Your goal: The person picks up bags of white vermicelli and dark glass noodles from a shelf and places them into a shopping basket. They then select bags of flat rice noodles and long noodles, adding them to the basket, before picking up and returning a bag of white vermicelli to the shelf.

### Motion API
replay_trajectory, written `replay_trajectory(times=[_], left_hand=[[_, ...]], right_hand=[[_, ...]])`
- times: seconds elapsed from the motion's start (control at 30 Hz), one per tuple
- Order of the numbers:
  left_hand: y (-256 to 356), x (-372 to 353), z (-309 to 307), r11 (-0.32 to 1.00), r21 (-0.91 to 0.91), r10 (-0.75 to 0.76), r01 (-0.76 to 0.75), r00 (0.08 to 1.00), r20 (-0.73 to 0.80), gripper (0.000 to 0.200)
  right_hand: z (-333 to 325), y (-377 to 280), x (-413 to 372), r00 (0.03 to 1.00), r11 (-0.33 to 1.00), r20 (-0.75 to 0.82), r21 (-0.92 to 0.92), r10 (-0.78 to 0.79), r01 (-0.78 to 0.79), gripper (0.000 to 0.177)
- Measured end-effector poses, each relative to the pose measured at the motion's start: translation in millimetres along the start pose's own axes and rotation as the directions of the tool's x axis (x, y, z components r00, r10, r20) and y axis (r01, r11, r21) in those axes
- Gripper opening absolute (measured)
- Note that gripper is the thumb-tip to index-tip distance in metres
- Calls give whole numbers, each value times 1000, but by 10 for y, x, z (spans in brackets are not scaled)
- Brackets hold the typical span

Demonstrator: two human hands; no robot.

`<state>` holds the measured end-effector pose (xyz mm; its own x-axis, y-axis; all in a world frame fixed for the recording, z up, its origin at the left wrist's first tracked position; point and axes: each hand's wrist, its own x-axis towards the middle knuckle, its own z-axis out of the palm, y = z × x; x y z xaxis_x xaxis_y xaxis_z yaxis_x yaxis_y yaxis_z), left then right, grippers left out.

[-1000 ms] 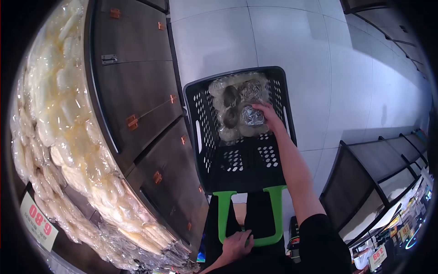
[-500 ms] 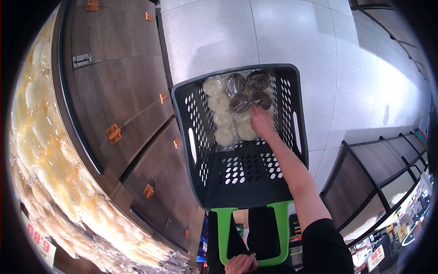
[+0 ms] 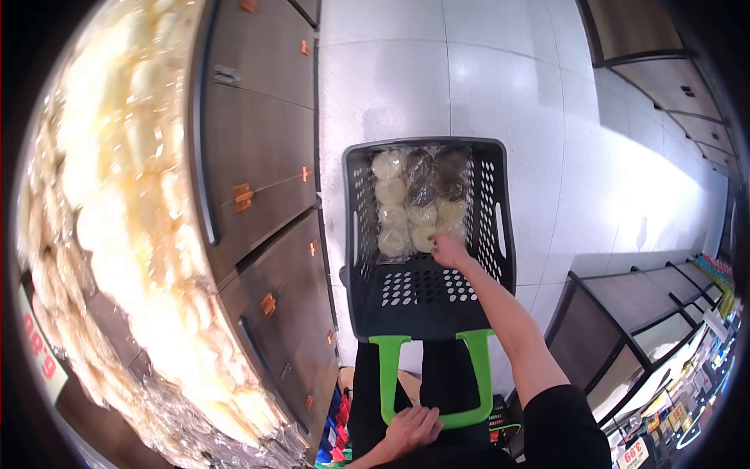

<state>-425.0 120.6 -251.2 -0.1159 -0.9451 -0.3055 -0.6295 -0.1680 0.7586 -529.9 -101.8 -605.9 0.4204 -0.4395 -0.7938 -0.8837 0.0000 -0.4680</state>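
Left hand (image 3: 416,427) curled round green handle (image 3: 480,375); right hand (image 3: 449,250) half-curled at wrapped buns (image 3: 422,214), grip unclear — likely soft, light, dentable — best held from beneath

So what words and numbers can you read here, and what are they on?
"6.80", in red and upside down, on the white price sign at the left edge.
"3.99", in red, on the small price sign at the lower right.
Too blurred to read: the small print on both signs, and the yellow sign.
I can't read any words on the basket or buns.
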Motion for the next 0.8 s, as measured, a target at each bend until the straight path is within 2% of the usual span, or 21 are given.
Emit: replay_trajectory(times=[0.03,0.1,0.13,0.17,0.23,0.27,0.33,0.43,0.47,0.5,0.53,0.57,0.6,0.63,0.67,0.73,0.77,0.8], left_hand=[[-4,-19,-9,1000,-6,24,-24,1000,-14,20],[-37,-85,20,997,-30,64,-66,997,-51,21],[-30,-95,-12,994,-44,96,-98,994,-51,22],[-67,-166,37,992,-105,80,-76,996,42,24],[-14,-194,-31,978,-192,77,-84,996,-48,27],[-40,-193,-183,977,-101,181,-189,980,-81,30],[-179,-329,-458,962,-21,263,-272,946,-190,28],[-307,-561,-851,977,-74,173,-199,948,-268,24],[-359,-728,-1045,980,-118,101,-159,914,-393,21],[-442,-886,-1272,980,-104,96,-171,858,-504,19],[-536,-1096,-1531,989,-67,75,-132,838,-541,16],[-655,-1302,-1726,991,-44,74,-129,778,-623,13],[-833,-1516,-1972,995,49,94,-84,713,-695,13],[-879,-1776,-2177,1000,-25,-27,13,680,-733,14],[-1003,-1990,-2306,994,-78,-106,74,601,-792,15],[-1282,-2401,-2526,958,-204,-271,204,395,-878,14],[-1380,-2642,-2650,919,-212,-336,333,375,-864,16],[-1517,-2860,-2670,852,-195,-392,485,347,-852,21]], right_hand=[[25,-46,-233,1000,1000,9,-20,20,-20,40],[84,-58,-731,992,991,-80,-95,-98,91,35],[73,-139,-1000,995,991,-88,-126,-54,43,32],[110,-139,-1243,989,995,-132,-84,-71,60,32],[170,-77,-1705,989,991,-98,-75,-114,107,27],[96,-184,-1934,988,988,-78,-87,-137,130,28],[19,-381,-2235,989,983,-27,-115,-146,142,29],[4,-448,-2729,988,992,-110,-81,-107,99,28],[-4,-513,-2900,985,983,-100,-134,-140,126,28],[0,-585,-3045,968,982,-182,-102,-174,158,26],[26,-692,-3184,944,980,-264,-63,-200,190,24],[63,-891,-3305,937,973,-267,-98,-227,208,24],[140,-1161,-3389,912,978,-368,38,-178,207,21],[220,-1330,-3549,887,962,-449,174,-111,208,18],[405,-1385,-3565,880,964,-455,149,-133,223,18],[771,-1470,-3473,733,860,-669,298,-122,415,16],[863,-1578,-3522,727,862,-671,276,-145,426,16],[957,-1708,-3591,655,968,-712,-171,-252,186,17]])
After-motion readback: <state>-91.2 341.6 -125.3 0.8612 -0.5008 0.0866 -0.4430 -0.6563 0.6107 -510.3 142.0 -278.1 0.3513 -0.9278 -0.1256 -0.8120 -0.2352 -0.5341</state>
